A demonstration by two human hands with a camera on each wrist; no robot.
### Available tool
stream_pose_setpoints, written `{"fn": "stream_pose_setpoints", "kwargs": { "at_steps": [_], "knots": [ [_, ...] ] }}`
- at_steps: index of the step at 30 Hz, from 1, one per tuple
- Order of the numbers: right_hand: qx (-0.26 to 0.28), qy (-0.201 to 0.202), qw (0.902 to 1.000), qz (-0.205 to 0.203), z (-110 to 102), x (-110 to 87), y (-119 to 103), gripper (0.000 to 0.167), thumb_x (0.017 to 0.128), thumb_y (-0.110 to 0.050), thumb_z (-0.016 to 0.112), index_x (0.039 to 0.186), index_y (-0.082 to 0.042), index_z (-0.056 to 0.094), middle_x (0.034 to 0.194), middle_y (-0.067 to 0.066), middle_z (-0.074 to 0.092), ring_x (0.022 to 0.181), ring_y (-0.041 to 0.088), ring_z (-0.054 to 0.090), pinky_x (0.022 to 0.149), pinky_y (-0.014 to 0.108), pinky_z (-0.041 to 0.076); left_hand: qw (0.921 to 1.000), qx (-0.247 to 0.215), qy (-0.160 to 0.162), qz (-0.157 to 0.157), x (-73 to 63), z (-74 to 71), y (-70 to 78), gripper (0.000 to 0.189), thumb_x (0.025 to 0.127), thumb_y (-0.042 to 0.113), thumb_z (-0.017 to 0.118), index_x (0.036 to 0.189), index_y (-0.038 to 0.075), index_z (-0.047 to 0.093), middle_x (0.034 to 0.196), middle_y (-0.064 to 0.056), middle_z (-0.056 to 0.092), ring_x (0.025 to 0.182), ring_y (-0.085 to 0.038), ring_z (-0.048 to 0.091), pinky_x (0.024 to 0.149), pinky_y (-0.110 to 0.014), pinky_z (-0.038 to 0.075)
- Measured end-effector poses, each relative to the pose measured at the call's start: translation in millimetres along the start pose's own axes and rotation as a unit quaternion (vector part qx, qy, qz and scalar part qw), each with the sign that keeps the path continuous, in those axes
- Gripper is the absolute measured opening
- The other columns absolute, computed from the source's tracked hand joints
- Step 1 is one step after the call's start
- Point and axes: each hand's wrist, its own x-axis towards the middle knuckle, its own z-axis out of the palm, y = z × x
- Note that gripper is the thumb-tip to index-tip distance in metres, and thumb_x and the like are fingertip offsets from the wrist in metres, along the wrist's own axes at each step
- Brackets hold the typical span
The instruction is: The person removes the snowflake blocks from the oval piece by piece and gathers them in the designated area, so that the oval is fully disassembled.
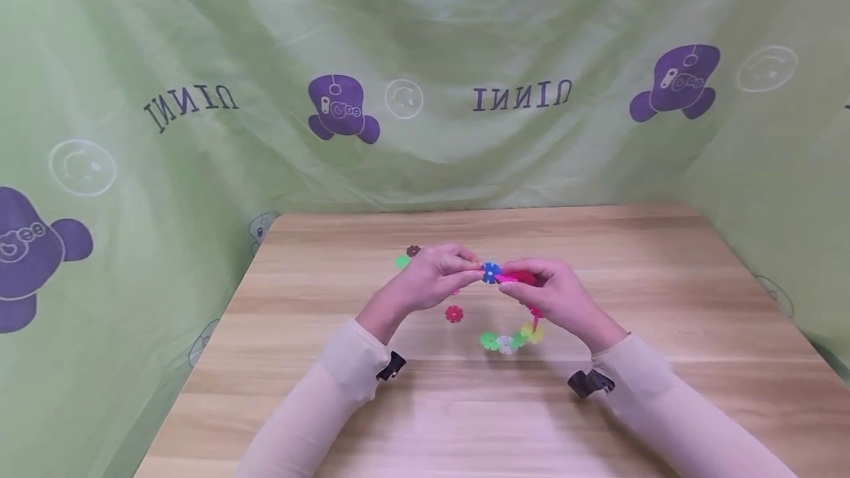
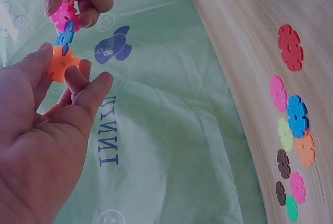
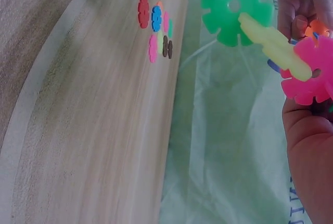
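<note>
Both hands hold a chain of notched plastic snowflake discs above the table. My left hand (image 1: 432, 279) pinches an orange disc (image 2: 63, 65) at one end between thumb and fingers. Slotted to it is a blue disc (image 1: 491, 273), followed by a pink disc (image 2: 63, 18). My right hand (image 1: 564, 297) grips the chain just past the blue disc, its fingers partly covering the pieces there. Below that hand the rest of the chain hangs in a curve, with a yellow disc (image 1: 531, 333), a white disc (image 1: 505, 345) and a green disc (image 1: 489, 341) at the free end.
Loose discs lie on the wooden table (image 1: 299, 389): a red one (image 2: 290, 48), a blue one (image 2: 297, 115), an orange one (image 2: 305, 149) and several others, partly behind the left hand in the head view. A green printed curtain (image 1: 425, 168) surrounds the table's far side.
</note>
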Motion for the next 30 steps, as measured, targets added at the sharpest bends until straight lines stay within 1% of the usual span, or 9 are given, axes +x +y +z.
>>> {"fn": "stream_pose_setpoints", "kwargs": {
  "at_steps": [4,9,13,17,20,22,25,28,30],
  "knots": [
    [0.002,0.004,1.0,0.007,-1.0,-3.1,0.4,0.03,0.087,-0.025,0.077,0.114,-0.013,0.073,0.079,0.014,0.063,0.055,0.023,0.047,0.042,0.024,0.041,0.9999,0.004,-0.011,-0.003,3.3,1.0,-0.3,0.02,0.093,0.014,0.069,0.11,0.006,0.075,0.104,-0.004,0.068,0.072,-0.01,0.063,0.066,-0.024,0.054],
    [0.008,0.001,1.0,0.001,1.9,-1.0,1.4,0.03,0.086,-0.027,0.077,0.114,-0.016,0.074,0.078,0.014,0.063,0.052,0.021,0.044,0.041,0.024,0.038,0.9999,0.012,-0.005,-0.004,1.5,-0.8,-1.9,0.021,0.093,0.015,0.069,0.111,0.006,0.075,0.104,-0.004,0.067,0.072,-0.009,0.062,0.067,-0.024,0.053],
    [0.008,-0.003,1.0,-0.002,1.9,0.1,2.4,0.031,0.087,-0.028,0.077,0.115,-0.017,0.074,0.083,0.012,0.067,0.051,0.019,0.043,0.041,0.023,0.037,0.9998,0.012,-0.001,-0.013,-1.2,-2.5,-2.4,0.02,0.094,0.014,0.068,0.111,0.007,0.075,0.104,-0.002,0.067,0.078,-0.008,0.061,0.068,-0.024,0.053],
    [0.003,0.015,0.9999,-0.003,-3.1,-0.4,1.3,0.031,0.087,-0.027,0.077,0.115,-0.017,0.073,0.091,0.01,0.071,0.053,0.019,0.044,0.042,0.023,0.038,1.0,0.006,0.001,-0.008,-0.9,-2.0,-5.4,0.02,0.095,0.015,0.067,0.111,0.006,0.075,0.106,-0.003,0.067,0.085,-0.01,0.062,0.072,-0.025,0.054],
    [-0.002,0.027,0.9996,-0.007,-7.2,0.3,-1.1,0.031,0.086,-0.028,0.077,0.116,-0.017,0.073,0.094,0.011,0.071,0.057,0.02,0.046,0.044,0.023,0.04,0.9999,0.004,0.006,-0.008,1.4,2.0,-12.7,0.022,0.095,0.017,0.067,0.113,0.006,0.074,0.108,-0.003,0.067,0.092,-0.012,0.063,0.077,-0.024,0.054],
    [-0.003,0.028,0.9996,-0.005,-8.7,0.4,-2.6,0.032,0.086,-0.029,0.077,0.116,-0.017,0.073,0.095,0.011,0.071,0.058,0.022,0.047,0.045,0.024,0.041,0.9996,0.012,0.006,-0.026,3.2,6.5,-20.4,0.025,0.095,0.02,0.067,0.115,0.007,0.073,0.11,-0.002,0.066,0.094,-0.012,0.063,0.079,-0.024,0.054],
    [-0.002,0.028,0.9996,0.007,-9.6,-0.4,-3.6,0.034,0.086,-0.031,0.078,0.116,-0.018,0.073,0.096,0.01,0.071,0.06,0.023,0.049,0.046,0.025,0.043,0.9966,0.02,-0.009,-0.08,5.8,15.1,-34.5,0.031,0.095,0.024,0.068,0.122,0.009,0.07,0.115,-0.001,0.064,0.094,-0.012,0.062,0.078,-0.023,0.053],
    [0.002,0.029,0.9994,0.02,-8.8,-0.3,-2.8,0.035,0.085,-0.033,0.078,0.117,-0.019,0.073,0.094,0.01,0.07,0.059,0.023,0.05,0.046,0.026,0.044,0.9876,0.046,-0.045,-0.144,8.0,23.7,-47.4,0.037,0.094,0.025,0.069,0.128,0.013,0.066,0.119,-0.001,0.062,0.091,-0.011,0.06,0.077,-0.023,0.053],
    [0.002,0.028,0.9994,0.021,-7.2,1.3,-1.7,0.036,0.085,-0.033,0.078,0.117,-0.019,0.073,0.093,0.011,0.069,0.059,0.024,0.05,0.046,0.025,0.044,0.98,0.069,-0.077,-0.17,9.1,28.8,-54.7,0.037,0.094,0.023,0.069,0.13,0.013,0.065,0.119,-0.001,0.062,0.09,-0.011,0.06,0.079,-0.024,0.053]
  ]
}}
